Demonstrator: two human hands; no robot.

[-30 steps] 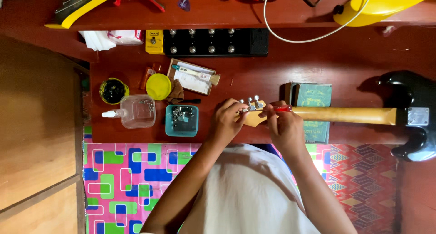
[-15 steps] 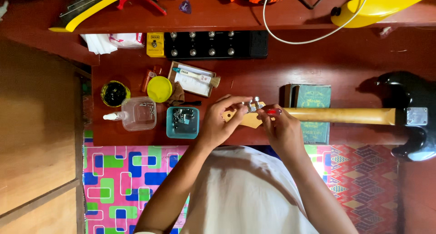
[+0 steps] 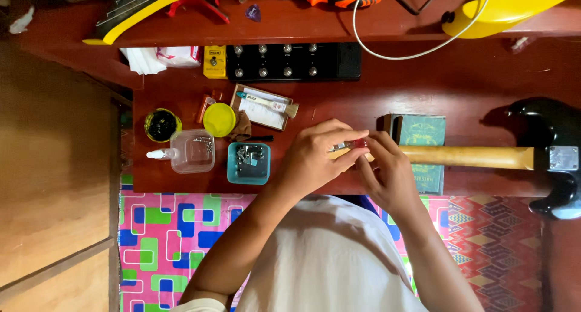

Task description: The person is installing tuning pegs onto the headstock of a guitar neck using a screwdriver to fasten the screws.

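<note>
From the head camera, the left hand (image 3: 315, 160) curls over the headstock end of a guitar neck (image 3: 466, 157) lying across the red table (image 3: 460, 88). The right hand (image 3: 387, 173) pinches a small red-handled tool (image 3: 357, 144) at that end. Just left stands a teal tub (image 3: 248, 164) of small metal parts.
</note>
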